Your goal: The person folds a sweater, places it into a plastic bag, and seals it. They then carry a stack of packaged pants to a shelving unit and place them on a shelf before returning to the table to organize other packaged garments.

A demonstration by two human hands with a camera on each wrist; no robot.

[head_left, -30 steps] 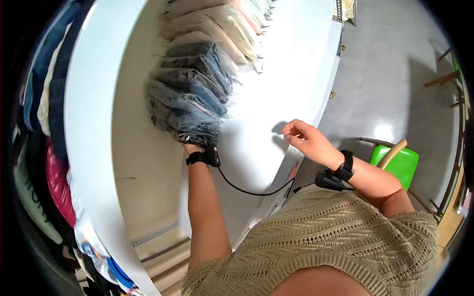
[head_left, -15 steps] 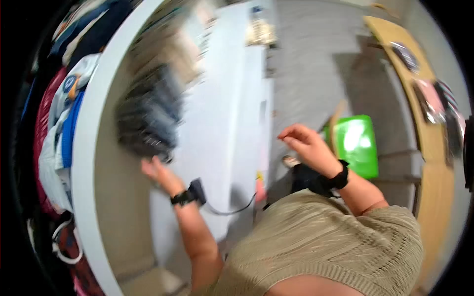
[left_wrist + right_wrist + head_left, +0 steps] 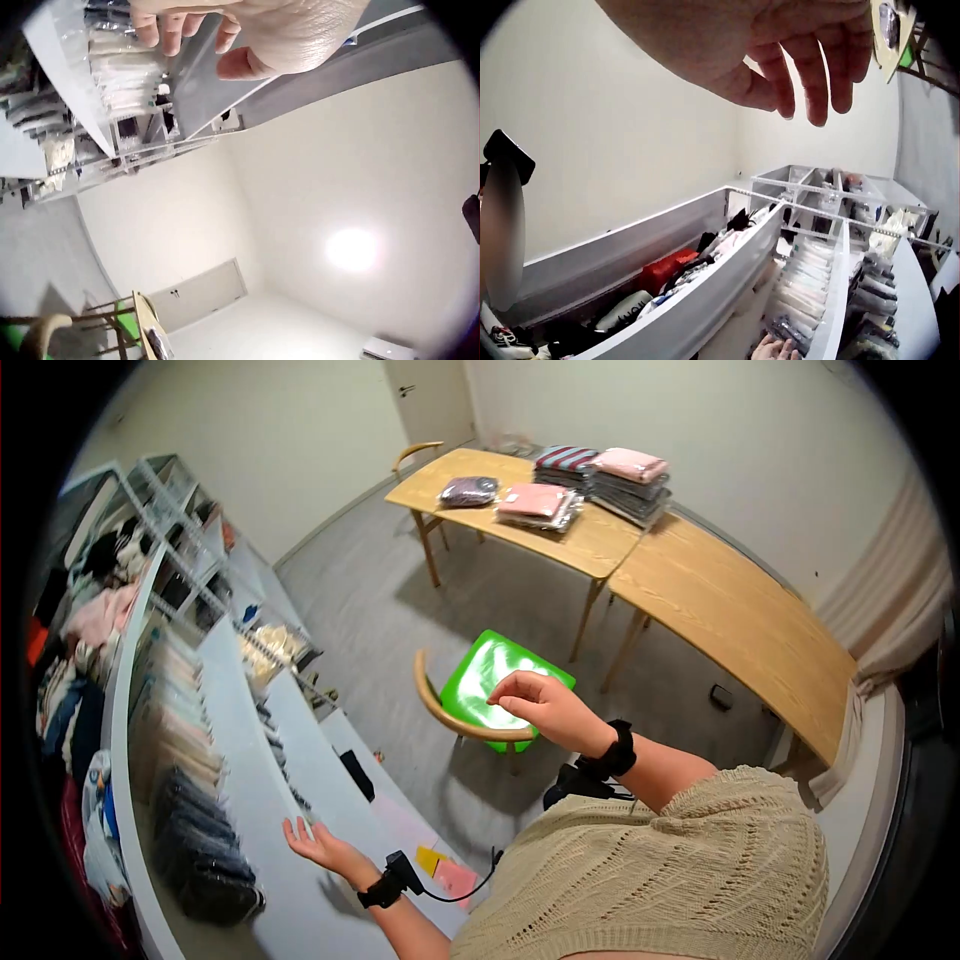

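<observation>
The left hand (image 3: 330, 852) hangs over the white shelf with fingers spread and nothing held, to the right of a row of dark bagged garments (image 3: 200, 845). In the left wrist view the left hand (image 3: 262, 30) has relaxed, bent fingers and holds nothing. Over the green seat (image 3: 480, 680) the right hand (image 3: 550, 710) is raised, its fingers loosely bent and empty. The right wrist view shows that right hand (image 3: 780, 45) with loose fingers, touching nothing.
Wooden tables (image 3: 740, 625) stand across the room, with a pink bagged stack (image 3: 535, 505), a striped stack (image 3: 565, 465) and a taller stack (image 3: 630, 485) on one. A curved chair back (image 3: 430, 700) is by the green seat. Piled clothes (image 3: 100, 615) lie on the top shelf.
The head view has swung up from the shelf toward the tables. The left hand has come away from the dark bagged garments. The right hand stays raised and empty.
</observation>
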